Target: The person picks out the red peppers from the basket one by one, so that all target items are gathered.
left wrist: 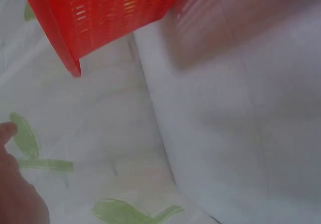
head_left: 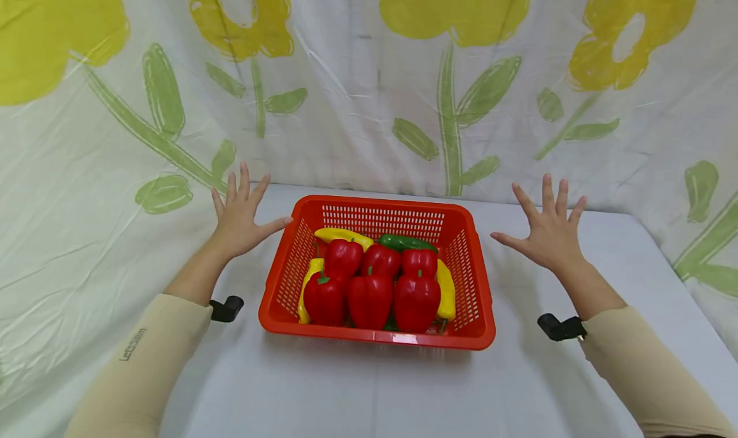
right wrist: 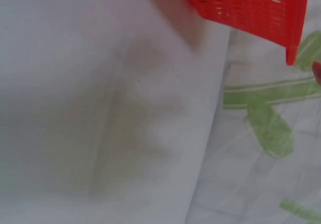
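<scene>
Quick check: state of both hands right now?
Left hand: open, fingers spread, holding nothing, beside the rectangular red plastic basket.
Right hand: open, fingers spread, holding nothing, on the basket's other side.

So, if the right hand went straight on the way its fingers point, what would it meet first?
Probably the flower-printed cloth backdrop: the right hand points toward it, and the red plastic basket sits off to its thumb side. Depth there is hard to judge.

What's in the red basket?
In the red basket: six red peppers, three long yellow ones and a green one at the back. A bit of green peeks out between the red ones. Peppers cover most of the bottom, so I can't tell what's underneath.
</scene>
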The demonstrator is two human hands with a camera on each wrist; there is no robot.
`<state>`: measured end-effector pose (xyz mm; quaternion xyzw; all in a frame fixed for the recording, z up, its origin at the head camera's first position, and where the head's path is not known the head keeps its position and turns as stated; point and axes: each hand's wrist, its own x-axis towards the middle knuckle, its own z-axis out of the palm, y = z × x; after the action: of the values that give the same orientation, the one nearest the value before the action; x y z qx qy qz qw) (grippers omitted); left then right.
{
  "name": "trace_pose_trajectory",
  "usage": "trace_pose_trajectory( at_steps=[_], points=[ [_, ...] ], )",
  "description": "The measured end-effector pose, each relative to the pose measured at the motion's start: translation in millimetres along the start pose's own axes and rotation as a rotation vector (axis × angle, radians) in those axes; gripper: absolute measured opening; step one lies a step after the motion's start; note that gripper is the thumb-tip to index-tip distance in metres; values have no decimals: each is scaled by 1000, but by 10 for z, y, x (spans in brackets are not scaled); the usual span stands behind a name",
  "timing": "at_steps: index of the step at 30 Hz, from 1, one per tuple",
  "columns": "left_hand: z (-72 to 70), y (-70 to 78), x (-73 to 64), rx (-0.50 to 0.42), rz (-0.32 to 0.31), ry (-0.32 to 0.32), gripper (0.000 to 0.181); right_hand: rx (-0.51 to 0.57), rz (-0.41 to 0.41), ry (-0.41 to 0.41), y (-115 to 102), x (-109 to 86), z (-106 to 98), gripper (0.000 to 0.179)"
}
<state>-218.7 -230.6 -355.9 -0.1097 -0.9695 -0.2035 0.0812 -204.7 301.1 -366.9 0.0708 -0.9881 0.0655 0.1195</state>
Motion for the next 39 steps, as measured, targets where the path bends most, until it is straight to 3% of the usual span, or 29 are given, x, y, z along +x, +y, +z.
trace_pose_trajectory(
  at_steps=[5,13,25,32,39],
  points=[
    [21,127,-83,-169,-28,-68,89,99,-16,-29,-105,-24,-111,98],
    [97,274,-195,-358,-119,-176,85,237,-57,-98,-301,-21,-255,98],
    [283,342,-365,-521,-238,-248,84,379,-123,-232,-509,-82,-307,97],
    [344,375,-474,-618,-247,-259,82,592,-31,-389,-642,-111,-390,95],
    [389,376,-521,-725,-254,-231,77,707,32,-469,-762,-137,-505,92]
  ],
)
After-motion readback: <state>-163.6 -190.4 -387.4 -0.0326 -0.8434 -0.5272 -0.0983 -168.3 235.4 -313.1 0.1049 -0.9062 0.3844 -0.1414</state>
